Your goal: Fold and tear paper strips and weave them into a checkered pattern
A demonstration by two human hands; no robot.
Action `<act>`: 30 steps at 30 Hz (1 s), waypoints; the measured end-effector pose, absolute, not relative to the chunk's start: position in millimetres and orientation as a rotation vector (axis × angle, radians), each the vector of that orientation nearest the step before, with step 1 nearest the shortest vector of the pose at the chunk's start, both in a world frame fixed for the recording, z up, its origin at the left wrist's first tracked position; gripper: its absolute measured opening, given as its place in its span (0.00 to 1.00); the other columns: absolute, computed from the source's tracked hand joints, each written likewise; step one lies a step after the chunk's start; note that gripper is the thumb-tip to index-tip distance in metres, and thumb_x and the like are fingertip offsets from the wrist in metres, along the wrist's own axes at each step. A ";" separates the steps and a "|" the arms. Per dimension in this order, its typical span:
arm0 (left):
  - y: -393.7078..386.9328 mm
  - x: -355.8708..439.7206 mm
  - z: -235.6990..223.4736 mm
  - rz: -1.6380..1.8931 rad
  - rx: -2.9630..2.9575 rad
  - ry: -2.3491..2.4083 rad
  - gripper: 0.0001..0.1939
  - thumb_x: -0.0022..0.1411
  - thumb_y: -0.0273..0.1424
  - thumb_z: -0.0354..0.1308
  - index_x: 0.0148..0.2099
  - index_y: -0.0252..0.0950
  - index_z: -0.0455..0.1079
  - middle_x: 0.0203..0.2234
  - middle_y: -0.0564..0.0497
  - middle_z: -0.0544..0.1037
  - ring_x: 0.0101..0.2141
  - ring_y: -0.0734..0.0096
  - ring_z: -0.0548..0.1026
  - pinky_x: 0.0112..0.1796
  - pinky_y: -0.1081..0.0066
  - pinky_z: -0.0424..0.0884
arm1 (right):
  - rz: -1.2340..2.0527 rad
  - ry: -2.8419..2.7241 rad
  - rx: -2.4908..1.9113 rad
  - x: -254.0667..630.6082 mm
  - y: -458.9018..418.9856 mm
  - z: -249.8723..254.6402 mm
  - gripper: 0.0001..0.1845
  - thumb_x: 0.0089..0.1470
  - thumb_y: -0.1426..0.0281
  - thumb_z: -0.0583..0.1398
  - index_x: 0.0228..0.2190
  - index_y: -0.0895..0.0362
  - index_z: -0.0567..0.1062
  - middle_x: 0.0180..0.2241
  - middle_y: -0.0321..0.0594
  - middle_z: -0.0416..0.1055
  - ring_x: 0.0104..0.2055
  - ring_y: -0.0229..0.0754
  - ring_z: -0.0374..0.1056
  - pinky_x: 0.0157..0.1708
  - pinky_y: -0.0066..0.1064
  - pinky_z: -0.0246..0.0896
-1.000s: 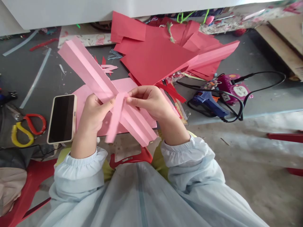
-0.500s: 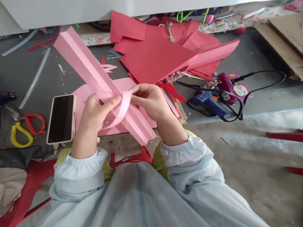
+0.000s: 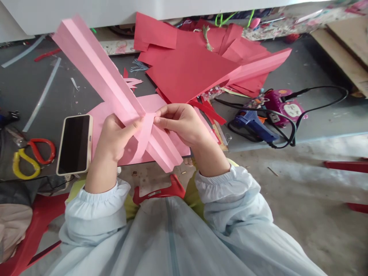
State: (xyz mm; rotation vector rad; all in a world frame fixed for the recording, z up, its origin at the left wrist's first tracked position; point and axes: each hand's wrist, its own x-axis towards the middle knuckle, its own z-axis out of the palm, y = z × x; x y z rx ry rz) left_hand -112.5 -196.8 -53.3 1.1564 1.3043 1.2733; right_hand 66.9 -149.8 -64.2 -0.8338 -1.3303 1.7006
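A long pleated pink paper (image 3: pixel 97 67) slants from upper left to lower right between my hands. My left hand (image 3: pixel 113 136) is closed on its middle, thumb on top. A narrow pink paper strip (image 3: pixel 146 132) crosses over the folded paper, its lower end hanging towards me. My right hand (image 3: pixel 181 122) pinches the strip near its upper end, at the edge of the folds. Under both hands lies a flat pink sheet (image 3: pixel 99 111) on the grey table. The fingers beneath the paper are hidden.
Red paper sheets (image 3: pixel 189 73) are heaped behind my hands. A phone (image 3: pixel 74 145) and scissors with red and yellow handles (image 3: pixel 27 161) lie at left. To the right are a blue glue gun (image 3: pixel 254 124), a purple box (image 3: pixel 283 107) and a looped black cable (image 3: pixel 324 88).
The folded paper has shifted up and to the left. The strip, which bowed out in a raised curve, now lies flatter across the folds. My right hand has moved slightly left.
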 end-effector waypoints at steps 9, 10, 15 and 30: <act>-197.0 -110.0 -49.5 1.232 1.152 1.337 0.14 0.52 0.43 0.72 0.32 0.38 0.80 0.30 0.49 0.84 0.36 0.61 0.82 0.35 0.67 0.78 | 1.666 -1.290 -0.764 63.0 -150.2 -67.1 0.20 0.37 0.58 0.76 0.27 0.58 0.78 0.23 0.33 0.72 0.24 0.31 0.64 0.21 0.24 0.59; -197.2 -109.7 -49.1 1.242 1.154 1.345 0.14 0.52 0.43 0.72 0.32 0.38 0.81 0.30 0.49 0.84 0.35 0.61 0.82 0.35 0.67 0.78 | 1.662 -1.285 -0.753 62.7 -150.2 -67.0 0.21 0.37 0.57 0.76 0.27 0.58 0.78 0.24 0.33 0.73 0.25 0.31 0.65 0.22 0.24 0.60; -197.4 -109.9 -50.4 1.263 1.107 1.377 0.14 0.49 0.42 0.74 0.32 0.39 0.80 0.31 0.50 0.84 0.36 0.61 0.82 0.37 0.65 0.79 | 1.652 -1.294 -0.766 63.7 -149.9 -66.9 0.22 0.38 0.55 0.75 0.27 0.58 0.77 0.27 0.35 0.74 0.27 0.32 0.67 0.26 0.26 0.64; -197.2 -116.3 -49.9 0.798 1.364 1.372 0.13 0.51 0.38 0.72 0.29 0.35 0.76 0.21 0.52 0.77 0.22 0.71 0.73 0.21 0.74 0.68 | 1.310 -1.386 -0.926 67.8 -147.2 -63.0 0.26 0.46 0.49 0.70 0.21 0.56 0.71 0.19 0.30 0.66 0.20 0.29 0.59 0.21 0.26 0.55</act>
